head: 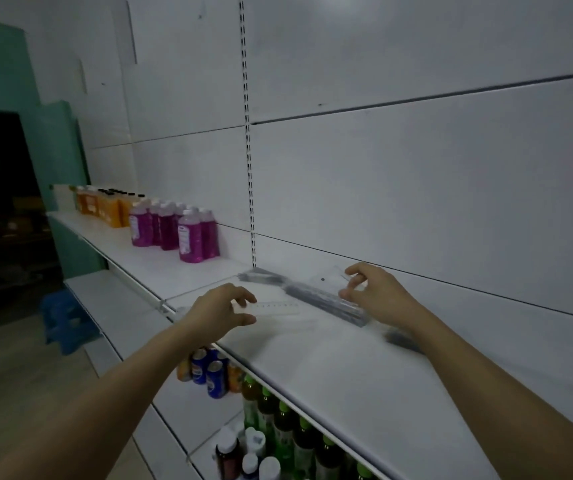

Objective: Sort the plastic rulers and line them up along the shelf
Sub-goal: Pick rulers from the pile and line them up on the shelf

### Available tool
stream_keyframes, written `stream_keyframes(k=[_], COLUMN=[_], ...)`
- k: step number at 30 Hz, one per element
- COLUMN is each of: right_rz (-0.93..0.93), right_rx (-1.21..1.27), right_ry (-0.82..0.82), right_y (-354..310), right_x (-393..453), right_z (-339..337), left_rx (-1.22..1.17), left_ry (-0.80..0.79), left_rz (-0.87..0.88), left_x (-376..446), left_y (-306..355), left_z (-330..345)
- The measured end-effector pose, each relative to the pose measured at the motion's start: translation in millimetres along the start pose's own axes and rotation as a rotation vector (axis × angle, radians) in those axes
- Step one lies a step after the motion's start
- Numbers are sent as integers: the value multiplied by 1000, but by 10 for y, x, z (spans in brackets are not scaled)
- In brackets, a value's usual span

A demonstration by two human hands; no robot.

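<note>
Two bare forearms reach up from the bottom corners of the view toward a white shelf point(330, 358), the nearest things to the camera. The left hand point(217, 311) hovers at the shelf's front part with its fingers curled, the thumb and fingertips pinching the left end of a single clear ruler point(271, 308) that lies flat and stretches off to the right. The right hand point(377, 294) sits further back and to the right; its fingers are bent around a clear plastic piece point(330, 280) with a small dark hole — whether this is a ruler or a set square is hard to tell, as it is transparent and blurred. Just beneath that hand a stack of clear rulers point(326, 303) runs slantwise across the shelf, its right end touching the hand, and a second, smaller bundle point(261, 276) lies beyond it to the left, close to the back panel point(416, 185) and the slotted upright point(248, 150). Near the right forearm a dark smear point(404, 339) on the shelf is too blurred to name. Further left on the same shelf stand purple bottles point(188, 233) in a cluster, and behind them orange bottles point(108, 206) — both well apart from the rulers. On the shelf below, blue cans point(210, 372) stand beside green-capped bottles point(278, 420), with white-capped jars point(254, 452) lower still. A blue stool point(65, 320) stands on the floor at the left.
</note>
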State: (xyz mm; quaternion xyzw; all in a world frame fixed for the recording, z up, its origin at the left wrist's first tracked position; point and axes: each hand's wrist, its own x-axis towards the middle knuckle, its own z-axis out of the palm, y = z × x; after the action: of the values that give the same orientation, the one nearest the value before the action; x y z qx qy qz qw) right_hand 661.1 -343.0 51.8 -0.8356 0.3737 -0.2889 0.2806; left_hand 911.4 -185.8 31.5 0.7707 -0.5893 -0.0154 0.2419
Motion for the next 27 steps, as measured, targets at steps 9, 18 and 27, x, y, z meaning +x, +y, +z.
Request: stream_keyframes(k=[9,18,27], right_rz=[95,312,359], right_rx=[-100,-180,-228], right_ry=[115,305,339], right_y=[11,-103,3], right_x=[447,238,345], right_z=[204,231,108], left_rx=[-91,-170,-230], left_ry=[-39,-246,-345], left_rz=[298,539,638], left_x=[1084,1859,2166], left_y=[-350,-102,197], left_z=[207,693,1046])
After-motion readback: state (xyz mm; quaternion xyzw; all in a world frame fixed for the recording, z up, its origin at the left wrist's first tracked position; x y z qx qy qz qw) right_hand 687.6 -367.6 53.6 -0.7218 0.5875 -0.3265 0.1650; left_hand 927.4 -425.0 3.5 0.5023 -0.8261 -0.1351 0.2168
